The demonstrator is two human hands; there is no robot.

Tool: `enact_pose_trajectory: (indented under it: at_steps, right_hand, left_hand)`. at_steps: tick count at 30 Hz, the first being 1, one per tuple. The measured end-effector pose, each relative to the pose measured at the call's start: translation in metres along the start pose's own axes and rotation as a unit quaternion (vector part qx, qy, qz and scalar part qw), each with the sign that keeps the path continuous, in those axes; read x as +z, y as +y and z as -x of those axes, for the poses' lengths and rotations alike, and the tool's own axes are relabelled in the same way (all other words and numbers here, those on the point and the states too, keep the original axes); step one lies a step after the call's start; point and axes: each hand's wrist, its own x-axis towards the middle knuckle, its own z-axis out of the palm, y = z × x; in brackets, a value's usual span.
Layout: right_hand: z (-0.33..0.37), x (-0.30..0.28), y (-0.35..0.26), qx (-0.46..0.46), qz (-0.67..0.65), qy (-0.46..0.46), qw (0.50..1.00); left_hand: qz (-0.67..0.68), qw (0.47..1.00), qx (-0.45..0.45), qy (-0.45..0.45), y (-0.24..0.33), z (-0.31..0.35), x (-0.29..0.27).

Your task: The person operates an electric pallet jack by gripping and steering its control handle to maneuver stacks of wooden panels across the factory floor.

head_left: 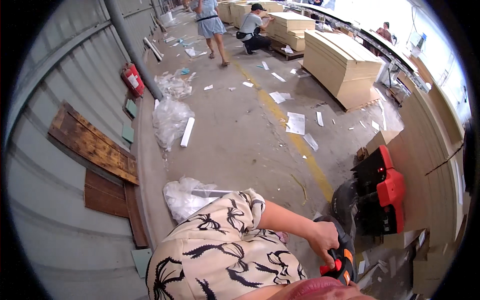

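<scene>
My left hand [326, 242] reaches across from the patterned cream sleeve and is closed on the black control handle [344, 245] of an electric pallet truck. Its thumb lies by a red button [330, 267], and orange switches sit on the handle beside it. The truck's black and red body [391, 192] stands just beyond, at the right, with a small red light lit. My right hand does not show; the lower edge is filled by my clothing and chin.
Tall stacked boards [425, 150] flank the truck on the right. Another board stack [340, 65] stands farther ahead. A person crouches [252, 30] by boards; another walks [210, 25]. Plastic wrap [172, 120] and paper scraps litter the floor. A fire extinguisher [132, 80] stands along the left wall.
</scene>
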Motion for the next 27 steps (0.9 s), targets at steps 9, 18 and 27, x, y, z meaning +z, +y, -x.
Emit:
enact_pose_trajectory:
  at_steps: [9, 18, 27]
  right_hand:
    - [-0.008, 0.002, -0.015, 0.086, -0.084, -0.020, 0.993]
    - [-0.005, -0.004, -0.014, 0.086, -0.103, -0.023, 0.991]
    - [-0.004, -0.009, -0.013, 0.077, -0.110, -0.025, 0.991]
  left_hand:
    - [-0.057, 0.998, -0.021, -0.006, -0.005, 0.006, -0.016]
    - [-0.057, 0.998, -0.014, 0.002, -0.008, 0.003, -0.007]
    - [-0.068, 0.997, -0.021, 0.011, -0.001, 0.005, -0.007]
